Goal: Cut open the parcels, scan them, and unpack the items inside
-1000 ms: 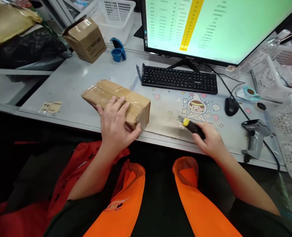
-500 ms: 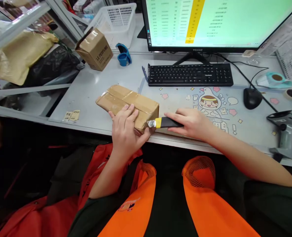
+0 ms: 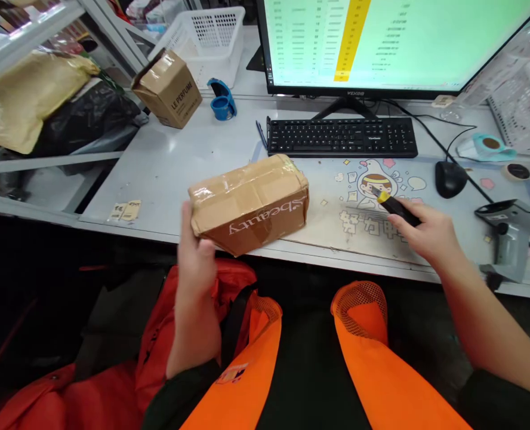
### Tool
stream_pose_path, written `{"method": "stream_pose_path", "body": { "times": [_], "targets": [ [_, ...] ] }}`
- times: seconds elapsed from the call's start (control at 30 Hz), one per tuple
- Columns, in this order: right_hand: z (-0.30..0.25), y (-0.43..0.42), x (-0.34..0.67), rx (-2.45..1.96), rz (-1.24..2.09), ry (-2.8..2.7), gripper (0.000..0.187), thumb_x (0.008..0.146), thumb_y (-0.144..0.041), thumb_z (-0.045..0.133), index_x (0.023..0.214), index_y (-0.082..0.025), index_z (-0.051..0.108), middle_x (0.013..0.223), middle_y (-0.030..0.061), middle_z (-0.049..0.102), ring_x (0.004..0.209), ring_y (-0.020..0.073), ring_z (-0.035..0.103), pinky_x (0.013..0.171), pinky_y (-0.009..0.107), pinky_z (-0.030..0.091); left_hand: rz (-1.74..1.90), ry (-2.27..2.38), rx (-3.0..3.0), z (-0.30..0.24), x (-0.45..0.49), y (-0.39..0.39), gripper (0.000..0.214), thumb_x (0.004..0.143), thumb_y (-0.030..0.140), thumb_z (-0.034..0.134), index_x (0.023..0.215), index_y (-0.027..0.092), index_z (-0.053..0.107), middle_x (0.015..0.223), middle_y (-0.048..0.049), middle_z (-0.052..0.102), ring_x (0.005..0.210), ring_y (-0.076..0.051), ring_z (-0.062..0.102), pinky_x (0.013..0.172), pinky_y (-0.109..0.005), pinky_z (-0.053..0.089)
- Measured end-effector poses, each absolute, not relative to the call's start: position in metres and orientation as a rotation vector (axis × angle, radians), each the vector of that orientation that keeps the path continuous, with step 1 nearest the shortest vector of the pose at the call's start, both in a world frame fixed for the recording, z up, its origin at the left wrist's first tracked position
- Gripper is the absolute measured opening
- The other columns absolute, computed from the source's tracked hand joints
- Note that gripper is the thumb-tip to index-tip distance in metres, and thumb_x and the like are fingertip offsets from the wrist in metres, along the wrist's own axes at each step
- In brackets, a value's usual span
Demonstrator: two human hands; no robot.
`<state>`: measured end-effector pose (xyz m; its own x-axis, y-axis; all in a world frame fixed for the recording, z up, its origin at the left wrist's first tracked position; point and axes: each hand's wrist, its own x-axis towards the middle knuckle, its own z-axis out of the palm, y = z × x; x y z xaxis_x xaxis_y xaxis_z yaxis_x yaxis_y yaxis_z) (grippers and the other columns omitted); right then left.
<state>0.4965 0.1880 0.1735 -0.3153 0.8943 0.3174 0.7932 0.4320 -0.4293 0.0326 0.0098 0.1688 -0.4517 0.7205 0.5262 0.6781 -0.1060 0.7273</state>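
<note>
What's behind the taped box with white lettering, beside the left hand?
Behind the box, the keyboard and a pen show on the desk. The box covers the patch of desk just behind it, so anything low there can't be seen.

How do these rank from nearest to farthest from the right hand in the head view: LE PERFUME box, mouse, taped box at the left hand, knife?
From the right hand:
1. Knife: held in it.
2. Mouse: just beyond it.
3. Taped box: to its left, at the left hand.
4. LE PERFUME box: far left, toward the back.
</note>
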Motion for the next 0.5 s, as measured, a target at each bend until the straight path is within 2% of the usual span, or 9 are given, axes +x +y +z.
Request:
{"method": "stream_pose_path", "body": {
  "times": [0.03,0.1,0.2,0.3,0.37,0.43,0.5],
  "targets": [
    [0.175,0.177,0.490,-1.379,0.274,-2.175,0.052,0.098,-0.056,0.062,0.137,-0.023,0.073,0.118,0.0123,0.078,0.109,0.0351,0.073,0.095,0.050,0.058,1.683,2.025,1.601,0.165,0.040,0.022,0.086,0.099,0.073,0.050,0.164,0.018,0.038,0.165,-0.0199,0.046,0.150,-0.036,0.051,0.124,-0.050,0.045],
    [0.182,0.159,0.472,-1.247,0.312,-2.233,0.050,0.100,-0.053,0.063,0.139,-0.023,0.072,0.121,0.0119,0.077,0.109,0.0324,0.073,0.096,0.047,0.059,1.885,2.010,1.521,0.161,0.047,0.054,0.081,0.095,0.070,0.057,0.155,0.017,0.047,0.157,-0.0193,0.055,0.142,-0.034,0.058,0.120,-0.046,0.049],
    [0.200,0.141,0.444,-0.978,0.334,-2.427,0.050,0.103,-0.052,0.063,0.142,-0.022,0.069,0.114,0.0116,0.076,0.099,0.0269,0.073,0.087,0.039,0.060,2.016,2.042,1.453,0.169,0.038,0.099,0.057,0.099,0.055,0.036,0.130,0.015,0.062,0.135,-0.0170,0.069,0.127,-0.031,0.067,0.110,-0.047,0.056],
    [0.214,0.136,0.426,-0.774,0.239,-2.509,0.051,0.105,-0.053,0.060,0.141,-0.018,0.070,0.098,0.0094,0.073,0.081,0.0214,0.069,0.072,0.032,0.054,1.984,2.220,1.701,0.188,0.039,0.110,0.052,0.103,0.048,0.031,0.124,0.014,0.065,0.144,-0.0138,0.065,0.141,-0.032,0.057,0.115,-0.057,0.049],
    [0.218,0.138,0.419,-0.698,0.195,-2.522,0.051,0.106,-0.053,0.059,0.140,-0.018,0.070,0.091,0.0074,0.070,0.075,0.0190,0.066,0.067,0.030,0.050,1.860,2.220,2.046,0.198,0.060,0.098,0.051,0.104,0.051,0.037,0.129,0.017,0.065,0.148,-0.0112,0.062,0.151,-0.035,0.047,0.122,-0.064,0.038],
    [0.218,0.144,0.416,-0.643,0.188,-2.518,0.051,0.106,-0.053,0.059,0.140,-0.017,0.071,0.089,0.0064,0.069,0.074,0.0179,0.064,0.066,0.029,0.048,1.651,2.069,2.344,0.200,0.093,0.082,0.051,0.101,0.058,0.047,0.133,0.023,0.064,0.142,-0.0119,0.066,0.148,-0.038,0.050,0.125,-0.070,0.029],
    [0.216,0.153,0.414,-0.610,0.199,-2.504,0.053,0.106,-0.055,0.059,0.140,-0.016,0.071,0.090,0.0067,0.069,0.075,0.0178,0.064,0.068,0.028,0.048,1.533,2.011,2.448,0.196,0.125,0.072,0.058,0.089,0.063,0.068,0.132,0.024,0.060,0.137,-0.0146,0.066,0.142,-0.041,0.054,0.125,-0.072,0.024]
  ]
}}
